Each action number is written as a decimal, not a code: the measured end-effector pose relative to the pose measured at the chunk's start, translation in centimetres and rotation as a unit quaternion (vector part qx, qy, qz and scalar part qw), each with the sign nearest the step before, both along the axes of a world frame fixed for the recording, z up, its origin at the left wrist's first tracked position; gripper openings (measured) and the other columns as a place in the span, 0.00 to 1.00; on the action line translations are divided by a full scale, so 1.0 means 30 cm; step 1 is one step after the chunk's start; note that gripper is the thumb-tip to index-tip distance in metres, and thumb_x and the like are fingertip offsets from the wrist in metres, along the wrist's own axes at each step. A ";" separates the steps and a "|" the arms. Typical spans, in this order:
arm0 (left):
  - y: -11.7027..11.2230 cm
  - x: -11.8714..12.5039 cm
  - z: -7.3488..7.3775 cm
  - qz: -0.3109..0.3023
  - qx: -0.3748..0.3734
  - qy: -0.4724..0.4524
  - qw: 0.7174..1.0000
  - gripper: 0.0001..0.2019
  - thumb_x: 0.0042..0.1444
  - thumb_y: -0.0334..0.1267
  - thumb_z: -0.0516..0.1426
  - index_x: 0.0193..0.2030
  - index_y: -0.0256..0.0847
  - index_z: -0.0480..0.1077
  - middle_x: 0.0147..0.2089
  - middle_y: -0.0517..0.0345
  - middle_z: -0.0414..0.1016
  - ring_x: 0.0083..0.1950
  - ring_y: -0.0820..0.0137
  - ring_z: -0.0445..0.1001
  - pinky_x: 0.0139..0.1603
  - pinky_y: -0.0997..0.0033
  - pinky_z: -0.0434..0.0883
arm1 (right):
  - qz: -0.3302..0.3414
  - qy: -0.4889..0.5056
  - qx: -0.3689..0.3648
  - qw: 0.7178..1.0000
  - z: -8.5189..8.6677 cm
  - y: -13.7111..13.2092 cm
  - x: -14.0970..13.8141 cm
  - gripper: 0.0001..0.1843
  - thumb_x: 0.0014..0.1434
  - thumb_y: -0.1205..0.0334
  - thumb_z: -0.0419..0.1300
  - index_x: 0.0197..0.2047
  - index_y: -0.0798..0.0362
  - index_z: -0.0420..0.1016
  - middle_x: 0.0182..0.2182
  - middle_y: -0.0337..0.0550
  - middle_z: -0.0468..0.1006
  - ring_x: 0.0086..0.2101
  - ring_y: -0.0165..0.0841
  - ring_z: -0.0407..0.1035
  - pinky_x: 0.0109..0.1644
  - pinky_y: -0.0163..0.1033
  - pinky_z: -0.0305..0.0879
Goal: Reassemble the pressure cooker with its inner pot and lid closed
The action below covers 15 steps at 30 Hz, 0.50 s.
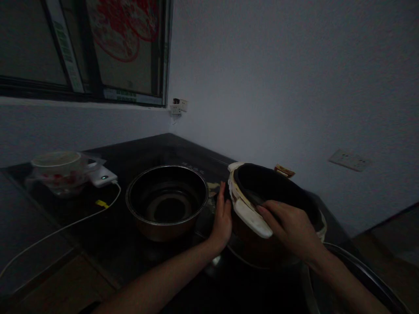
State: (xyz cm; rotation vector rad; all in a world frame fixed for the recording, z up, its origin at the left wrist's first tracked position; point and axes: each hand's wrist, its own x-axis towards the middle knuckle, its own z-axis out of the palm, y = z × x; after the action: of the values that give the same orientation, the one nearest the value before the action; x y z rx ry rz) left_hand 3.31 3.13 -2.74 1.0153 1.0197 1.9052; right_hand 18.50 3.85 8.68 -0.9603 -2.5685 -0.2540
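Observation:
A large dark pot point(271, 179) stands tilted at the right, with a cream-white band and a white, rounded piece point(252, 218) along its near rim. My right hand point(291, 222) is closed at that rim, its fingertips over the inner edge beside the white piece. My left hand point(223, 218) is held upright, fingers stretched out, its palm facing the pot's left side. Whether the palm touches the pot is hard to make out. Left of this hand sits a dark round pan point(166, 220) with a brown outside and a shiny rim. Its inside shows only a dark base.
A plastic-wrapped bowl point(59, 174) stands on the black counter point(147, 152) at the left, beside a white device point(104, 176) with a cable. A curved glass-lid-like edge point(369, 270) shows lower right. Walls rise behind; the room is dim.

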 end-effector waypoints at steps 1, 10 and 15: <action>-0.016 0.007 -0.015 -0.001 -0.001 0.013 1.000 0.28 0.66 0.42 0.44 0.72 0.42 0.47 0.76 0.56 0.43 0.75 0.68 0.41 0.74 0.63 0.41 | 0.008 0.002 -0.006 1.000 0.000 -0.001 0.008 0.19 0.68 0.55 0.47 0.32 0.52 0.73 0.26 0.41 0.78 0.29 0.35 0.76 0.32 0.37 0.65; 0.033 -0.017 0.019 -0.006 -0.041 0.011 0.999 0.28 0.66 0.41 0.43 0.71 0.35 0.51 0.75 0.51 0.46 0.75 0.67 0.45 0.73 0.64 0.43 | 0.095 0.044 0.012 0.994 0.013 -0.021 0.074 0.14 0.68 0.59 0.50 0.34 0.52 0.74 0.25 0.39 0.78 0.25 0.29 0.74 0.30 0.33 0.66; 0.171 -0.076 0.063 -0.018 -0.052 -0.028 0.998 0.21 0.64 0.40 0.45 0.56 0.38 0.70 0.65 0.48 0.68 0.67 0.61 0.63 0.69 0.60 0.54 | 0.095 0.047 0.025 0.994 0.004 -0.019 0.075 0.14 0.68 0.59 0.50 0.35 0.52 0.74 0.25 0.39 0.78 0.25 0.29 0.75 0.29 0.33 0.66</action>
State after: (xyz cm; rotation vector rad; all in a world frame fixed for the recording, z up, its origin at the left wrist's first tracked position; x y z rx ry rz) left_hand 1.02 8.26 -0.85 0.9097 1.0489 1.8224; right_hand 20.76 3.27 8.81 -0.6874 -2.5328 -0.2152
